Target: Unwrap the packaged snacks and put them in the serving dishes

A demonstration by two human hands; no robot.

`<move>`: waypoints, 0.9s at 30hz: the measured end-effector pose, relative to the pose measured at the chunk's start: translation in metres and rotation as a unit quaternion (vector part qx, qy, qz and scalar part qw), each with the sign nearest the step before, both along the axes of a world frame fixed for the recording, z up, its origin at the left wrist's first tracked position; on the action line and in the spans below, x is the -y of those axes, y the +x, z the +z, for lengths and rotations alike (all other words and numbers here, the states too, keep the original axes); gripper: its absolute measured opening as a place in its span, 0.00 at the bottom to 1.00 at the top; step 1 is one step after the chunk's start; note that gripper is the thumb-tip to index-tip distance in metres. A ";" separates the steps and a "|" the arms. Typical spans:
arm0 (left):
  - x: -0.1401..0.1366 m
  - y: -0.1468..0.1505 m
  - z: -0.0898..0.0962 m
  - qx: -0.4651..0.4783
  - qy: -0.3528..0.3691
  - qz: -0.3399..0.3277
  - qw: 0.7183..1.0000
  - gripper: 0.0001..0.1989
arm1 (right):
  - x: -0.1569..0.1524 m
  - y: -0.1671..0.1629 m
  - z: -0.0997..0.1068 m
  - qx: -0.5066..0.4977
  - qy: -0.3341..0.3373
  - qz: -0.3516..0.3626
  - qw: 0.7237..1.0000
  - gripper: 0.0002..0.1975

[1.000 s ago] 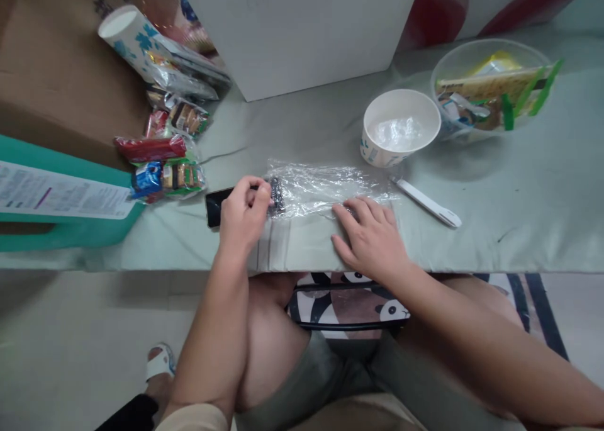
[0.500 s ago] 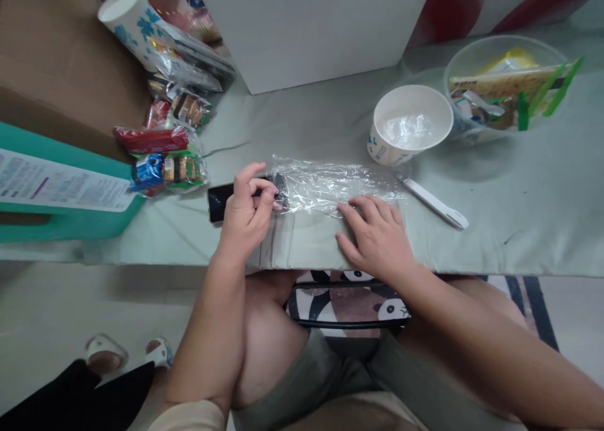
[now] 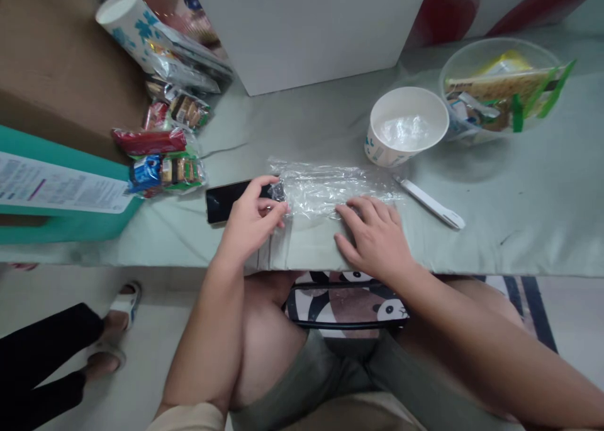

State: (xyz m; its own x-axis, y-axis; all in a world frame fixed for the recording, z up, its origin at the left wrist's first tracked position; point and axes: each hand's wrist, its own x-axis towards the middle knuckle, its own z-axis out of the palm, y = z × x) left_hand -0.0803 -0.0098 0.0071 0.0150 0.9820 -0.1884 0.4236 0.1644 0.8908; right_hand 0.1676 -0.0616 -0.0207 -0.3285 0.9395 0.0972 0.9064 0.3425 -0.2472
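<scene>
A clear, crinkled plastic bag or film (image 3: pixel 316 189) lies flat on the cloth-covered table in front of me. My left hand (image 3: pixel 255 220) is at its left edge, index finger and thumb apart with a gap between them, the fingertips touching or just beside the film. Under that hand lies a black phone (image 3: pixel 226 201), partly hidden by the fingers and the film. My right hand (image 3: pixel 375 233) rests open, fingertips on the film's lower right edge. Right of the film is a white, slim-handled tool (image 3: pixel 431 204), perhaps a folding knife; its tip is hard to make out.
A paper cup (image 3: pixel 391 154) with clear plastic inside stands behind the tool. Beyond it is a clear bowl (image 3: pixel 495 53) of packaged snacks. Snack packets (image 3: pixel 151 141) and a tilted paper cup (image 3: pixel 125 25) lie at left by a cardboard box (image 3: pixel 51 60). A white box (image 3: pixel 311 34) stands behind.
My left index finger has straightened and moved away from the thumb, opening the hand at the film's edge. My right hand stays put. A person's feet at lower left have shifted.
</scene>
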 end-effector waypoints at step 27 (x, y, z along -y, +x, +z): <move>-0.018 -0.006 -0.004 -0.246 0.157 0.096 0.952 0.05 | 0.008 -0.001 0.011 0.002 0.007 0.036 0.999 0.19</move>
State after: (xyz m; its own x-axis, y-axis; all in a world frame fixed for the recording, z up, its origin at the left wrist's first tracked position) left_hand -0.0867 0.0077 0.0032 -0.1844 0.9667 0.1776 0.7912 0.0388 0.6103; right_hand 0.1663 -0.0696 -0.0099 -0.3956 0.9121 0.1078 0.8803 0.4101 -0.2388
